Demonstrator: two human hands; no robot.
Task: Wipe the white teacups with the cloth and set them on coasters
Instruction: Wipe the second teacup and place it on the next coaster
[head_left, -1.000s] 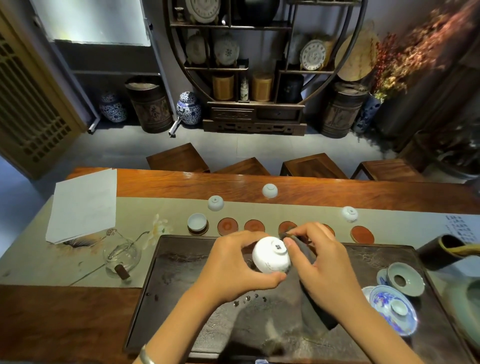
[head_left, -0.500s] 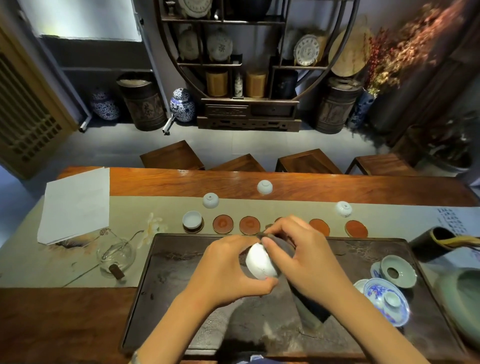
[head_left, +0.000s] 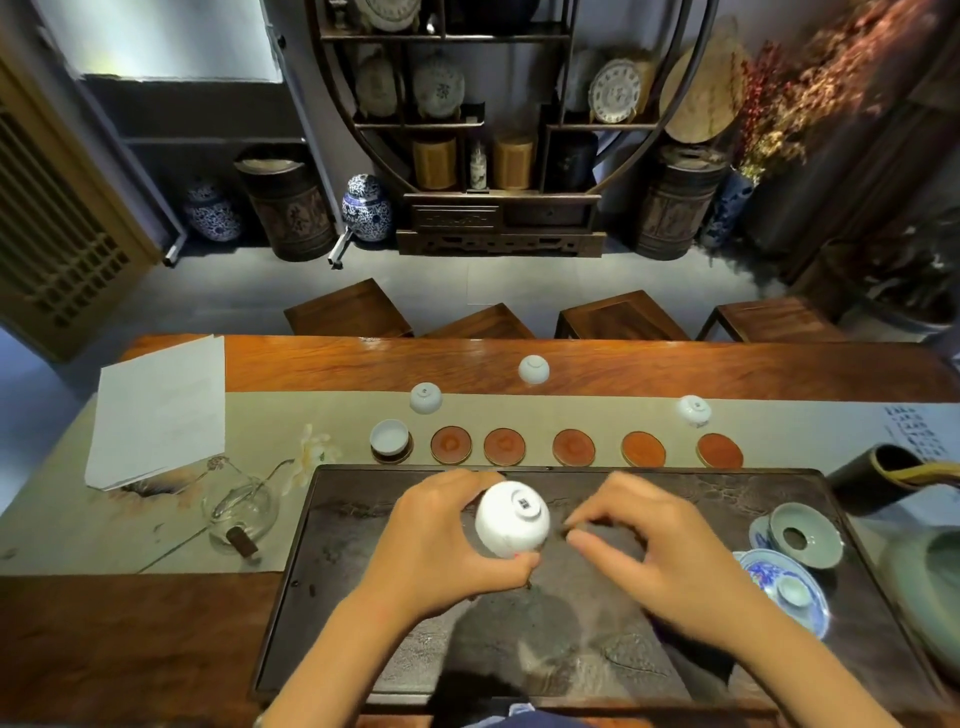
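Left hand (head_left: 441, 545) grips a white teacup (head_left: 511, 525) upside down, foot up, just above the dark tea tray (head_left: 363, 519). Right hand (head_left: 660, 545) is beside the cup, not touching it, fingers curled and pinching the dark cloth (head_left: 597, 538) lying on the tray. Behind the tray: row of coasters, leftmost w/ an upright cup (head_left: 389, 437), next coaster (head_left: 451, 445) bare. 3 more cups inverted further back, e.g. (head_left: 533, 369).

The teacup (head_left: 511, 524) by the left fingers was shiny, smooth white china. Under the right fingers, the dark cloth (head_left: 597, 540) looked soft and dull.
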